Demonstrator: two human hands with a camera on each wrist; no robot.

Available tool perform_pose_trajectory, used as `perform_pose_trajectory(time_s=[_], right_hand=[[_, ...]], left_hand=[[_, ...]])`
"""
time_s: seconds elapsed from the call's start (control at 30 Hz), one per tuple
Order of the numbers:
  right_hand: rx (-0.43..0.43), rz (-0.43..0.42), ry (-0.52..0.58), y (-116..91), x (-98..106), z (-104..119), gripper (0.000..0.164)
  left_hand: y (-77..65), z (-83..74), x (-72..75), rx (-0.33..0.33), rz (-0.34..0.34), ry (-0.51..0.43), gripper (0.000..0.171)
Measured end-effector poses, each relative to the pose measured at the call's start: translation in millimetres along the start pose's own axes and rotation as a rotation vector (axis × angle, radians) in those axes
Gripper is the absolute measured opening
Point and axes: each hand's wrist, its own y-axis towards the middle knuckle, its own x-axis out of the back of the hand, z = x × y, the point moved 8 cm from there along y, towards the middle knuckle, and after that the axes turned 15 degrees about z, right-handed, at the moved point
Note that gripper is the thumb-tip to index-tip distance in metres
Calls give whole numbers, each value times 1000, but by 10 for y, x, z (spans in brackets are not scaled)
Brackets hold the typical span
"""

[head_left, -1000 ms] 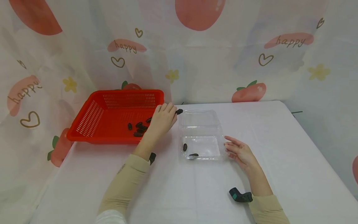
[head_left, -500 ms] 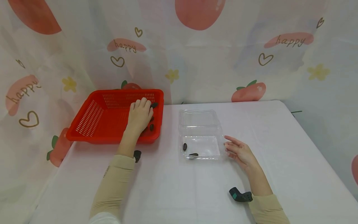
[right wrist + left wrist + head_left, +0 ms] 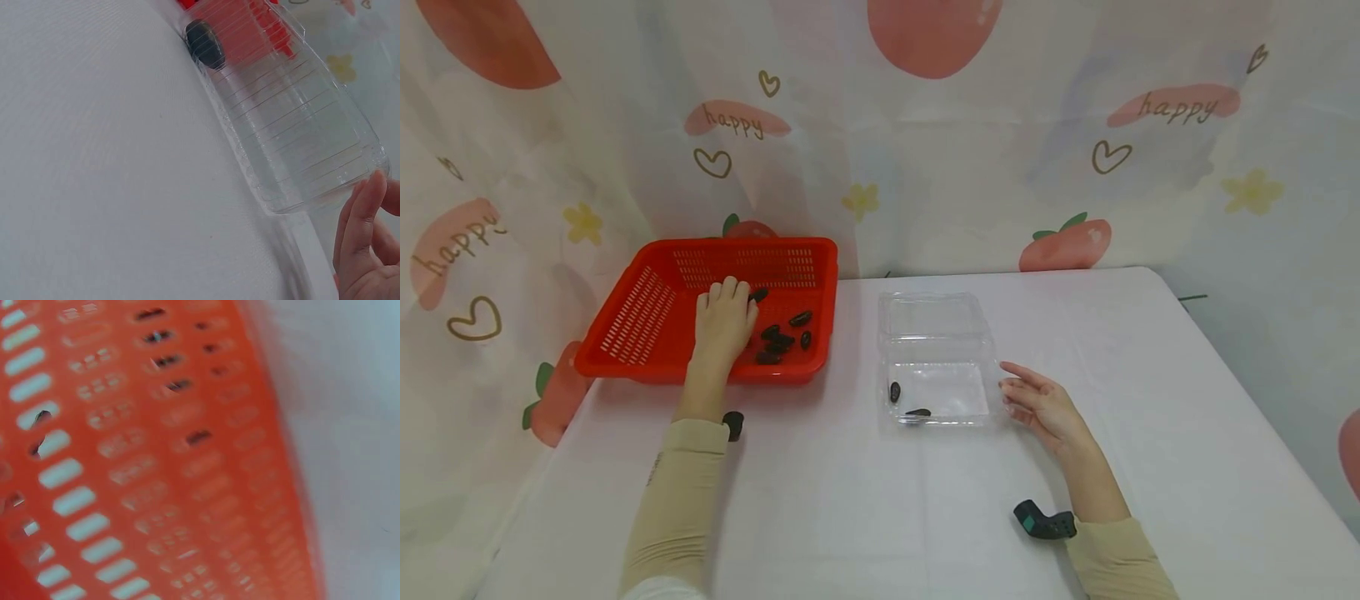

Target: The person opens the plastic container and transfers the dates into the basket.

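Over the red slotted basket (image 3: 658,354), my left hand (image 3: 722,325) has its fingers bent downward. A dark oval date-like piece (image 3: 758,294) sticks out from its thumb side. Several more dark pieces (image 3: 778,342) lie to the right of this hand, inside the basket. My right hand (image 3: 1045,408) rests at the right side of an opened clear plastic clamshell box (image 3: 940,392), fingers relaxed, fingertips at its corner. Two dark pieces, one at the left wall (image 3: 895,392) and one at the front wall (image 3: 917,412), lie in the box.
A white cloth covers the table (image 3: 865,517), with a patterned curtain (image 3: 940,167) hanging behind it. A black wrist device (image 3: 1043,521) sits at the right forearm. In the left wrist view, the slotted basket wall (image 3: 206,481) fills most of the frame.
My left hand has moved left from the basket's right rim into its middle, the dark piece moving with it. The right hand and clamshell box have stayed put.
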Motion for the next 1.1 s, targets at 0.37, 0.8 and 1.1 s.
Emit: perform_pose_trajectory(time_s=[0.37,0.8,1.1], right_hand=[[-1,-2,3,1,-10,9,50],[2,2,20,6,-13,3,41],[13,7,20,8,0,-5,40]], left_hand=[[-28,281,-156,77,181,14,30],[0,323,-288,90,333,49,35],[9,306,-366,98,390,66,42]])
